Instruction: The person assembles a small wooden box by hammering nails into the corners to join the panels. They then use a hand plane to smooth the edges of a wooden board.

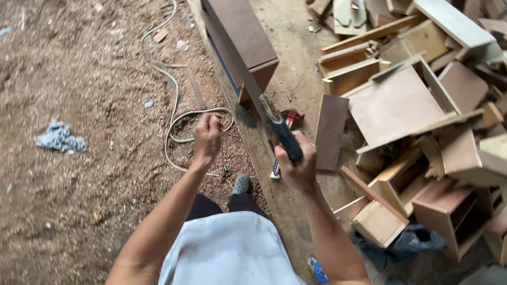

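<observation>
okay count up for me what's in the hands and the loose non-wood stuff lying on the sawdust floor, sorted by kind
Hammer, in the right hand: 1
Pale cord beyond the left hand: 1
Grey rag: 1
Red-handled tool: 1
Total: 4

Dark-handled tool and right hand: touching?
Touching. The head view shows the right hand with its fingers wrapped round the dark-handled tool, no gap visible. The left hand is a closed fist, apart from the tool.

floor (79, 79): sawdust everywhere under me
cord (174, 111): pale loop lying at 11 o'clock
rag (59, 138): grey, off at 9
wood offcuts (422, 105): big messy heap at 2 o'clock
cabinet (243, 37): brown box at 12
</observation>
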